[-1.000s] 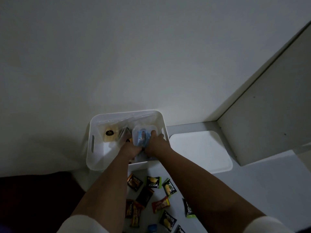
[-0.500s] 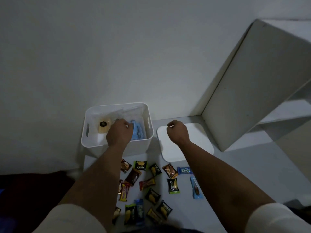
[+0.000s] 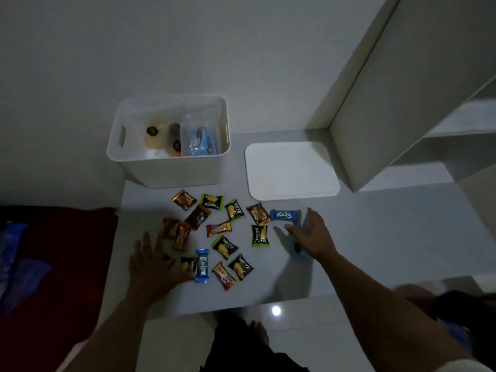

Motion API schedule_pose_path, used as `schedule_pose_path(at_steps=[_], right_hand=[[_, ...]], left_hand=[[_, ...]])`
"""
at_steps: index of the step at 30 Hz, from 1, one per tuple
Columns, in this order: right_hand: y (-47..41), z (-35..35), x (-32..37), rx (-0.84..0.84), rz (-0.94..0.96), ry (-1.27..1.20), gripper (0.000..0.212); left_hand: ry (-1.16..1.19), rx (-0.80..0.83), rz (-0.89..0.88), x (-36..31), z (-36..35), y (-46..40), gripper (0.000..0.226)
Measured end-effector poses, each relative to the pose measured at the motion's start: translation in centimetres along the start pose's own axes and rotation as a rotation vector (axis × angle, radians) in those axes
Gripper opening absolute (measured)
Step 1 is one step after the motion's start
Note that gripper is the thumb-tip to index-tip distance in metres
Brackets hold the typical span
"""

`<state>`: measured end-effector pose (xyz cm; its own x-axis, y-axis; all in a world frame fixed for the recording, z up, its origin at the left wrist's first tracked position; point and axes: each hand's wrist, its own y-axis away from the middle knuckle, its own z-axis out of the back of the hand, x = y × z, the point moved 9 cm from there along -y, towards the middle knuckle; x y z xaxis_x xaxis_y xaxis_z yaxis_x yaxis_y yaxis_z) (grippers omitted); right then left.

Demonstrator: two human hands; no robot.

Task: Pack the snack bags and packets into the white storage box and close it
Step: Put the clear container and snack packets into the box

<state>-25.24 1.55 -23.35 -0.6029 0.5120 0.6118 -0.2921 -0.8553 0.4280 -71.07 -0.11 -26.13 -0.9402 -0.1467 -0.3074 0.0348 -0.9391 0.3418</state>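
I count one white storage box (image 3: 171,167), lid off, and one white lid (image 3: 291,170) lying flat just to its right. Inside the box I see a clear bag of blue packets (image 3: 200,139) against the right wall and round yellowish snacks with dark labels (image 3: 153,134) to its left; their number I cannot tell. On the worktop (image 3: 375,237) in front of the box I make out about fifteen loose snack packets (image 3: 218,229): two blue Kalpa bars, one near the lid (image 3: 284,215) and one upright in the near row (image 3: 202,265), five green-and-black Nextar packets, and the rest brown, red or yellow, some overlapping at the left.

The worktop is pale and glossy, set against a plain white wall (image 3: 188,44), with a white shelf unit (image 3: 402,103) standing at the right and a dark red cloth (image 3: 53,264) beside the left edge. The room is dim.

My left hand (image 3: 153,264) lies spread, fingers straight, at the left edge of the scatter, its thumb side touching the nearest dark packet (image 3: 188,263). My right hand (image 3: 312,238) is released too, fingers straight, hovering over a light blue packet (image 3: 296,251), just below the Kalpa bar near the lid. Both hands are well apart from the box.
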Motion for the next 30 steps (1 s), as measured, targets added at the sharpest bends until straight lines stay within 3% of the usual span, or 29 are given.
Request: schedule_pose_path(at_steps=[5,10,13,17,20,25,30], right_hand=[[0.1,-4.9,1.3,0.054,0.267,0.14,0.103],[2.4,-9.1,2.8,0.131,0.46,0.318,0.142],[3.2,-10.8,3.3,0.129,0.577,0.414,0.152],[3.3,-12.8,5.4,0.116,0.684,0.612,0.145],[3.0,-14.5,6.1,0.131,0.712,0.703,0.132],[3.1,-14.7,6.3,0.039,0.769,0.607,0.103],[3.9,-13.5,7.5,-0.104,0.842,0.492,0.12]], left_hand=[[-0.103,0.049,-0.067,0.3,-4.6,0.2,0.158],[-0.049,-0.036,-0.245,-4.2,-4.0,0.8,0.159],[-0.08,-0.043,-0.264,-6.0,-3.5,0.0,0.161],[-0.134,-0.049,-0.267,-6.8,-3.2,-1.3,0.156],[-0.134,-0.122,-0.372,-7.6,-3.3,-1.6,0.141],[-0.098,-0.203,-0.418,-7.7,-3.2,-1.3,0.119],[-0.124,-0.214,-0.314,-7.3,-2.3,-1.1,0.138]])
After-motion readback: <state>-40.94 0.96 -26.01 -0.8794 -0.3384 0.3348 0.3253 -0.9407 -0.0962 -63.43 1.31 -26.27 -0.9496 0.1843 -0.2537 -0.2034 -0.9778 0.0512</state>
